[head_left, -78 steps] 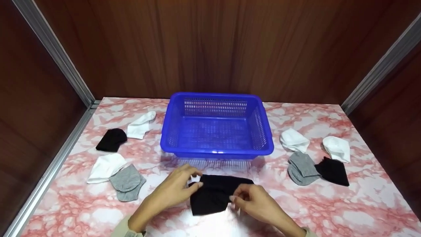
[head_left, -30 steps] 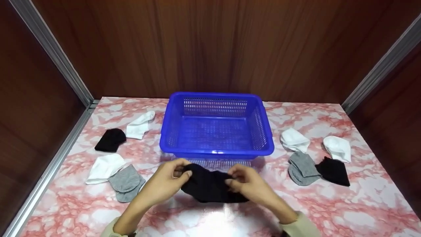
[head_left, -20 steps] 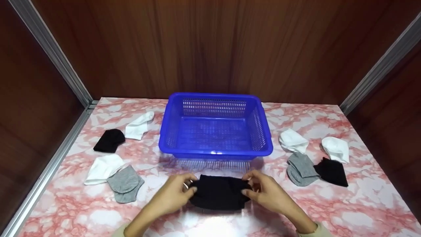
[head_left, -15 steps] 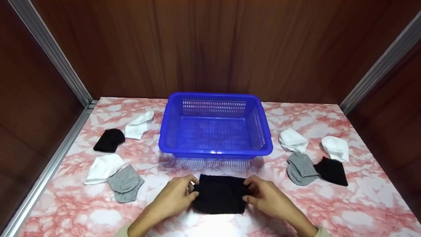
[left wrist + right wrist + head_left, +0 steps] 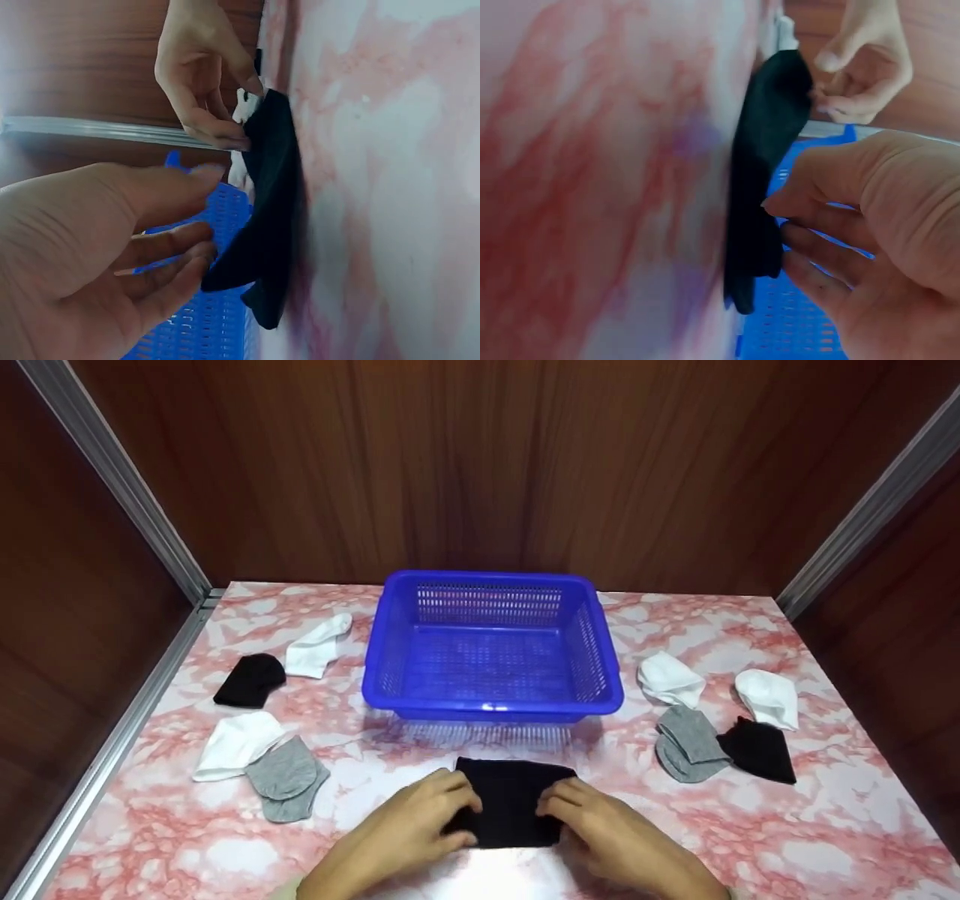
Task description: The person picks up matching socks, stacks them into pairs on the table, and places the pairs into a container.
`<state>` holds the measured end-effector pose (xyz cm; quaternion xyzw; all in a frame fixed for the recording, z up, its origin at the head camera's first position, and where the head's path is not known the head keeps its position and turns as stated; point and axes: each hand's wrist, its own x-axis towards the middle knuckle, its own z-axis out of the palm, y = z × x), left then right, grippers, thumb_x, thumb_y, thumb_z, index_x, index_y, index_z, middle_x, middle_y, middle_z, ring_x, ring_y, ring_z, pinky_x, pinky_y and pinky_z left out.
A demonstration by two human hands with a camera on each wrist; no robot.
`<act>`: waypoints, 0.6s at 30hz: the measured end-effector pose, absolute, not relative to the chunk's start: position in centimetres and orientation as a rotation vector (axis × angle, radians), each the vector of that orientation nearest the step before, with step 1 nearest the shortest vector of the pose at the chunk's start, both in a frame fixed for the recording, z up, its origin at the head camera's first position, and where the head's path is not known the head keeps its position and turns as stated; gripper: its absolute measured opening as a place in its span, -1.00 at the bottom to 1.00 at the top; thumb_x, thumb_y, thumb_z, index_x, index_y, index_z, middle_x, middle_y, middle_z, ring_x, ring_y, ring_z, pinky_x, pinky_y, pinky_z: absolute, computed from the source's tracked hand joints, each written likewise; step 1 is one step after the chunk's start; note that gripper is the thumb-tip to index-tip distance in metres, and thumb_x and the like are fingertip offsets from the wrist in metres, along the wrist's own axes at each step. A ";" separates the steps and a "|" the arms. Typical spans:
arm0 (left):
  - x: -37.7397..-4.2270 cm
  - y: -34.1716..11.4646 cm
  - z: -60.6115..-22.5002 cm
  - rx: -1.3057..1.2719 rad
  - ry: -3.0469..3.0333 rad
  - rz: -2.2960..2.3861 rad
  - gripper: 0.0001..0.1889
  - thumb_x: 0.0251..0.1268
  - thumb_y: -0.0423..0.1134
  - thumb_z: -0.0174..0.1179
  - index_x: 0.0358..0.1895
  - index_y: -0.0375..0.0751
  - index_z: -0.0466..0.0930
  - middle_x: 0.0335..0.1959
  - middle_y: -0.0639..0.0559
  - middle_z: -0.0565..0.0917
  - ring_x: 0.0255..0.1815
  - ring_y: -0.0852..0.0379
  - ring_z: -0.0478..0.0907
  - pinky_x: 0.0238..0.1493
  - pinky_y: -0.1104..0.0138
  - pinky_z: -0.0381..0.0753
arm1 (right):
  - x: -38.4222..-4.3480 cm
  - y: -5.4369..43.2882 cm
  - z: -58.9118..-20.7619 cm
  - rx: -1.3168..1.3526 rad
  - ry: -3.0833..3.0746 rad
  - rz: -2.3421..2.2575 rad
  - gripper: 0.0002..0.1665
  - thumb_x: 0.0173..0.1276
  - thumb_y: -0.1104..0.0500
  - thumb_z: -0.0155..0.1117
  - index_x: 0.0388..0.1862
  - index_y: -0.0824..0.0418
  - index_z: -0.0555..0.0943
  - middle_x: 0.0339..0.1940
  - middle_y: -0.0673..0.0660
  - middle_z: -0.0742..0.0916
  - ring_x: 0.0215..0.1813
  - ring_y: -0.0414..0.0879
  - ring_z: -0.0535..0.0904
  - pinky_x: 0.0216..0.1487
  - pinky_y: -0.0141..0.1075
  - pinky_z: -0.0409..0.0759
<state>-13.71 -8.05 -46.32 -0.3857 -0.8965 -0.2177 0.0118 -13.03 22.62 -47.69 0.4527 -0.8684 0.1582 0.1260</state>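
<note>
In the head view, black socks (image 5: 514, 802) lie flat on the table in front of the basket, one seemingly over the other. My left hand (image 5: 412, 829) rests its fingertips on their left part, thumb apart from the fingers. On the right part, my right hand (image 5: 619, 832) touches the fabric with bent fingers; its thumb is mostly hidden from above. The left wrist view shows the left hand (image 5: 112, 247) with thumb and fingers spread beside the dark fabric (image 5: 270, 202). In the right wrist view, the right hand's (image 5: 870, 225) thumb and fingertips touch the sock edge without a visible pinch.
A blue plastic basket (image 5: 491, 707) stands behind the socks. On the left lie a black sock (image 5: 251, 680), white socks (image 5: 319, 646) and grey socks (image 5: 285, 776). On the right are white socks (image 5: 670, 680), grey socks (image 5: 691, 744) and a black sock (image 5: 757, 750).
The black socks were lifted and stretched between both hands, then laid flat again. Since half a second ago, both hands have moved inward over them, their fingers loosening from the side edges.
</note>
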 end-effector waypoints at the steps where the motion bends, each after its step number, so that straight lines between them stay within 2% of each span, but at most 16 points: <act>1: -13.7 -8.1 -46.4 -1.210 -2.815 -0.631 -0.66 0.25 -0.09 0.49 0.03 -0.10 0.72 -0.03 0.12 0.66 -0.01 0.22 0.59 0.11 0.34 0.69 | -13.1 22.7 -47.9 1.317 -2.545 0.452 -0.47 0.01 0.40 0.45 0.02 0.10 0.67 0.07 -0.07 0.69 0.15 -0.18 0.63 0.20 -0.31 0.64; 5: -14.0 -8.3 -46.9 -1.172 -2.911 -0.497 -0.47 0.13 0.03 0.55 0.14 -0.11 0.68 0.03 0.08 0.62 0.06 0.14 0.56 0.20 0.26 0.67 | -13.5 23.0 -48.4 1.308 -2.600 0.482 -0.49 0.06 0.35 0.45 0.05 0.11 0.67 0.10 -0.06 0.70 0.19 -0.16 0.64 0.23 -0.26 0.66; 8: -14.4 -8.4 -47.2 -1.134 -2.961 -0.494 -0.44 0.14 0.01 0.55 0.18 -0.14 0.66 0.04 0.04 0.64 0.09 0.10 0.57 0.22 0.21 0.68 | -14.1 23.2 -48.6 1.324 -2.610 0.545 -0.56 0.12 0.33 0.46 0.01 0.10 0.68 0.06 -0.07 0.70 0.15 -0.18 0.65 0.20 -0.27 0.66; 14: -15.3 -8.1 -47.3 -1.098 -2.880 -0.583 -0.74 0.27 -0.28 0.41 0.01 -0.21 0.73 -0.06 0.00 0.74 0.03 0.04 0.67 0.13 0.21 0.72 | -15.1 23.3 -47.9 1.289 -2.657 0.753 -0.72 0.28 0.36 0.43 -0.06 0.12 0.71 -0.05 -0.07 0.76 0.04 -0.19 0.69 0.14 -0.24 0.71; 18: -15.5 -8.2 -46.5 -0.976 -2.870 -0.915 -0.83 0.39 -0.28 0.31 -0.02 -0.17 0.75 -0.10 0.05 0.80 -0.04 0.08 0.72 0.09 0.17 0.73 | -15.1 23.7 -46.7 1.046 -2.763 1.164 -0.81 0.41 0.31 0.37 -0.03 0.15 0.73 -0.11 0.01 0.82 -0.03 -0.23 0.72 0.08 -0.23 0.75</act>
